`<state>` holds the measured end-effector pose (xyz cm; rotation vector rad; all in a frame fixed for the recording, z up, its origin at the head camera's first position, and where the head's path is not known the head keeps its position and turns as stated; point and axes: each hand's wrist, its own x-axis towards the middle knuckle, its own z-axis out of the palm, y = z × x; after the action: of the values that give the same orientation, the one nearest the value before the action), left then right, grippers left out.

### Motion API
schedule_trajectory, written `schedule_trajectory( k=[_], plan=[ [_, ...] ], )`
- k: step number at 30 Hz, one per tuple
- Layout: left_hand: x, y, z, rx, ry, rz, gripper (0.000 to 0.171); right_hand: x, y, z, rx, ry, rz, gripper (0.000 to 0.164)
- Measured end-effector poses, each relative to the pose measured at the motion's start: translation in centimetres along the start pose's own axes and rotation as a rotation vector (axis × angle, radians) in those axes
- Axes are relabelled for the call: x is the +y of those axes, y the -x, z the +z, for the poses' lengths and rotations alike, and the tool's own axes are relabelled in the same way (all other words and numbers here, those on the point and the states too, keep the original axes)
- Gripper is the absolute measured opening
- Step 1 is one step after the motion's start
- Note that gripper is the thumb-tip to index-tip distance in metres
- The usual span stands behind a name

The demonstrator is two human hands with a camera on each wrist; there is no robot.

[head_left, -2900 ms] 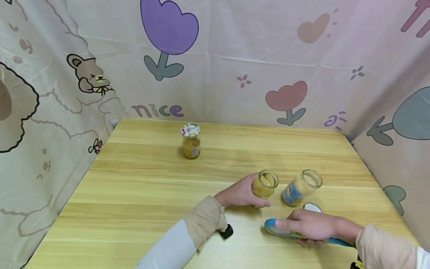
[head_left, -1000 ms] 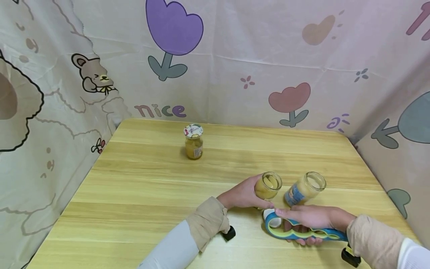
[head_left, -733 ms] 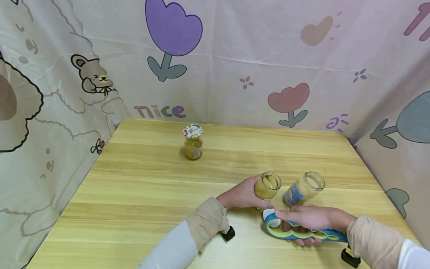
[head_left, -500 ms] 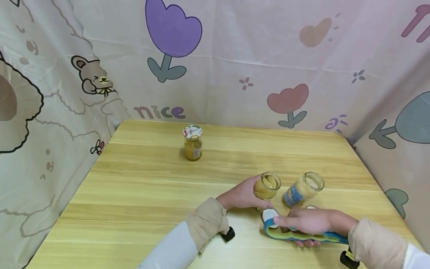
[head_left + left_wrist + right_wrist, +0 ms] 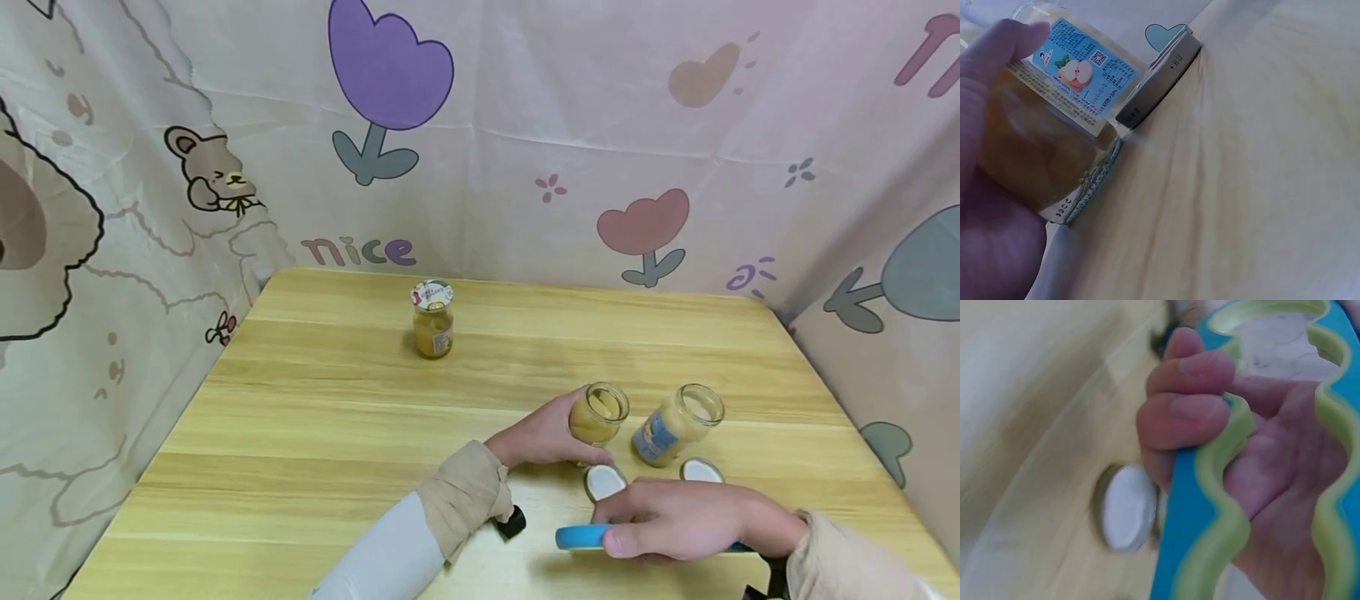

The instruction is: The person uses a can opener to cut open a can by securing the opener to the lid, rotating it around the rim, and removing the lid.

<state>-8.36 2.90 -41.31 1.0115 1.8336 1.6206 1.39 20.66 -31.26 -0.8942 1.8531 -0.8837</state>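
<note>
My left hand grips an open glass jar of yellow fruit pieces, upright on the table. In the left wrist view my thumb and palm wrap round that jar. My right hand holds a blue-and-green jar opener near the table's front; its wavy inner edges show in the right wrist view, with fingers curled over one arm. An open jar with a blue label stands to the right of the held jar. Two lids lie white side up: one lid before the held jar, another lid before the blue-labelled jar.
A capped jar of yellow fruit stands farther back, left of centre. The wooden table meets printed cloth behind and at the sides.
A lid has come down in front of the held jar since the oldest frame. My right hand has drawn the jar opener back from that lid, toward the near edge. The left hand stays put.
</note>
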Motion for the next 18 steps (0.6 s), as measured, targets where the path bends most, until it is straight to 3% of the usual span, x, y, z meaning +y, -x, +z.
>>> schedule_trajectory(
  k=[6, 13, 18],
  plan=[
    [-0.6, -0.1, 0.2, -0.012, 0.049, 0.045, 0.072, -1.3, -1.0, 0.0, 0.101, 0.109, -0.21, 0.041],
    [-1.4, -0.2, 0.1, -0.073, 0.139, 0.117, 0.064, -3.2, -1.7, -1.6, 0.222, 0.046, -0.572, 0.05],
    [-1.5, -0.5, -0.1, -0.102, 0.103, 0.207, 0.063, -4.3, -1.8, -2.2, 0.333, 0.002, -0.671, 0.055]
  ],
)
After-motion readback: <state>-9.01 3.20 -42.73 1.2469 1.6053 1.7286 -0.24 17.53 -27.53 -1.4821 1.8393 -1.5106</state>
